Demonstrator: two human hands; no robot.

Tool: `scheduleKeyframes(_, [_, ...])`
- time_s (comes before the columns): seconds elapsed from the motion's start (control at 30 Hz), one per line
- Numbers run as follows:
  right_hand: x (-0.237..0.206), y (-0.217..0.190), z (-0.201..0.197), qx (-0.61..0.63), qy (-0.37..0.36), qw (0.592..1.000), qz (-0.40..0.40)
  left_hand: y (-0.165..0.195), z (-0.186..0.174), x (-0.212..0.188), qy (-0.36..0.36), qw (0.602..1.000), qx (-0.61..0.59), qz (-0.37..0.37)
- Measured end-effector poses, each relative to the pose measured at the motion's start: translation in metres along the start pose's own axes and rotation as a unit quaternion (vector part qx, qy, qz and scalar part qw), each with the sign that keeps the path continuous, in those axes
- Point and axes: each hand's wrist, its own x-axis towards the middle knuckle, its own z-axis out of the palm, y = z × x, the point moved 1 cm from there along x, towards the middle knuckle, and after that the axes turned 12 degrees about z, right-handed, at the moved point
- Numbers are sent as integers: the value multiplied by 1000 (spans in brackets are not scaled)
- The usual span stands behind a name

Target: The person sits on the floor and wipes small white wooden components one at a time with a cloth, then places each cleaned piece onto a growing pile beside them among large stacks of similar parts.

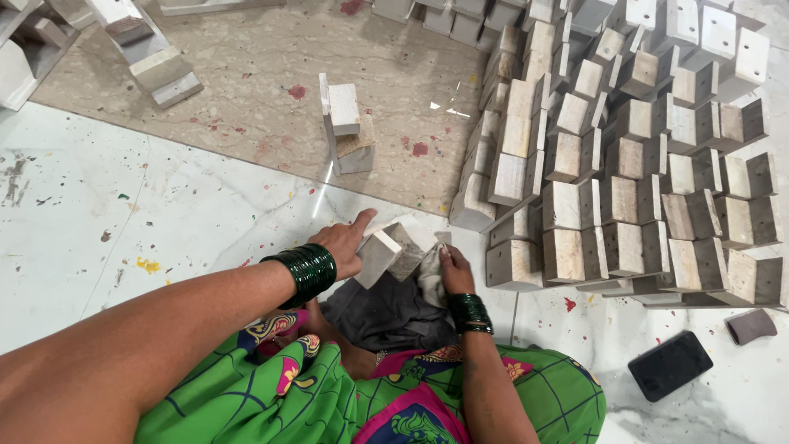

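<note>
The left hand (339, 245) has its grip closed around a pale wooden block (393, 251) held above the lap, just in front of the stacked blocks (625, 164), while the right hand (454, 267) pinches a small grey cloth (430, 279) against the block's lower face. This looks like the rubbing or wiping step on one piece; turning the block to an untreated face would call for a steady left hold.

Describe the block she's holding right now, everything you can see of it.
The block is a pale, whitish piece that looks like painted or raw wood, L-shaped with a greyer inner face. It is tilted, lifted above a dark grey cloth on the lap. The left hand grips its left side; the right hand presses a light rag against its right side. It sits just in front of the stacked blocks.
</note>
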Motion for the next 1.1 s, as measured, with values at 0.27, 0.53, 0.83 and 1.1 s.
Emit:
scheduleKeyframes(0.27, [-6, -5, 29, 210, -173, 957, 105, -17, -22, 18, 87, 944, -282, -149])
scheduleKeyframes(0.53, [-20, -7, 51, 322, -254, 903, 129, -37, -12, 16, 208, 973, -97, -1])
scheduleKeyframes(0.83, [-23, -9, 69, 283, -270, 914, 105, -75, -20, 32, 226, 972, -56, -33])
scheduleKeyframes(1.1, [-29, -17, 71, 336, -283, 888, 138, -73, -27, 35, 166, 986, -19, -9])
